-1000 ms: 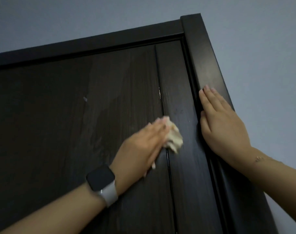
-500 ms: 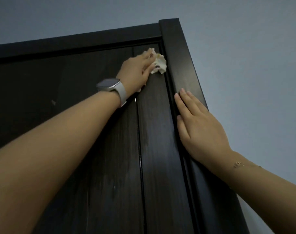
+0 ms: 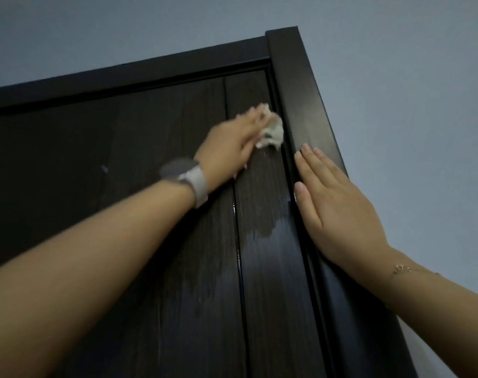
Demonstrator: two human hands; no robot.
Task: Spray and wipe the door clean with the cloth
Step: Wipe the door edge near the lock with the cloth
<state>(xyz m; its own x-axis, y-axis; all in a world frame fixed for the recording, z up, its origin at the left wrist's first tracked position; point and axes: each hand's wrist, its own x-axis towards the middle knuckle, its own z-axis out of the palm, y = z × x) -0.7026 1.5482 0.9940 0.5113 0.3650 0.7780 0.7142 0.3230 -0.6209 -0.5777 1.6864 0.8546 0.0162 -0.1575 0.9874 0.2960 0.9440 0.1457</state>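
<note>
Cream cloth (image 3: 272, 132), crumpled into a wad, pressed flat against the dark wood-grain door (image 3: 164, 241) on its narrow right-hand panel, a little below the top edge and just beside the door frame (image 3: 300, 105). Held there under the left hand (image 3: 229, 143), fingers long and laid over it rather than curled round it, so pressing, not pinching; blurred, so exact finger lie hard to make out. Grey-strapped watch (image 3: 190, 181) on that wrist. Right hand (image 3: 338, 211) well clear of the cloth, spread flat with straight fingers on the frame's upright, holding nothing, seemingly bracing. Thin bracelet (image 3: 401, 268) at that wrist.

Below the cloth, a wet sheen (image 3: 270, 241) across the narrow panel and over the groove into the wider one, with an irregular upper edge; drier-looking grain above it. A small pale mark (image 3: 104, 168) out on the left of the wide panel. Plain grey-blue wall (image 3: 396, 77) behind and above.

Judged as the wiping step, spraying apparently done since no bottle shows and the panel is wet. Next move likely calls for drawing the cloth down through the wet patch with firm even pressure, working into the groove, then across toward the pale mark, without letting the wad slip from under flat fingers
</note>
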